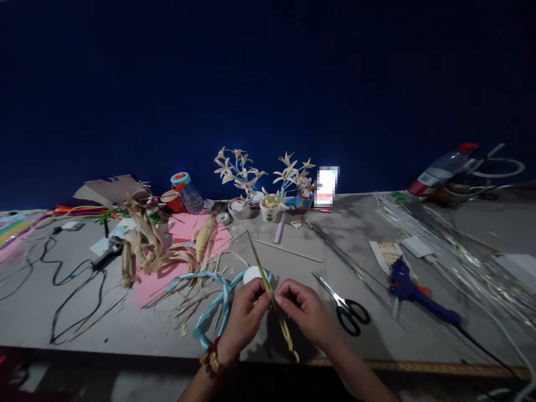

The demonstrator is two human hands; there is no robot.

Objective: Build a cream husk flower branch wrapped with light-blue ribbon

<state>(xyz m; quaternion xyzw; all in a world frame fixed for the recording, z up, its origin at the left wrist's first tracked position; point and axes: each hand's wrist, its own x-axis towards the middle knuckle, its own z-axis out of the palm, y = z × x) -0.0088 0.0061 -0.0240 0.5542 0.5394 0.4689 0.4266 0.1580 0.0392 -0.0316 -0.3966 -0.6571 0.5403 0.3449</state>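
My left hand (pixel 252 304) and my right hand (pixel 302 308) meet over the table's front, thumbs and fingertips pinched on one long, narrow yellow-green strip (pixel 283 328) that looks like corn husk. Its upper end rises away from me, and its lower end hangs twisted toward the table edge. A roll of light blue ribbon (pixel 226 287) lies beside and partly behind my left hand, with loose loops to the left. To the right of my right hand rest black-handled scissors (pixel 345 307), blades slightly apart.
Dried corn husks (pixel 144 243) lie on pink paper (pixel 148 287) at left. Husk flowers (pixel 240 164) stand in white cups (pixel 270 211) at the back. A blue glue gun (pixel 422 296), thin wires (pixel 347 257), clear plastic wrap (pixel 452 262) and a bottle (pixel 444 170) occupy the right.
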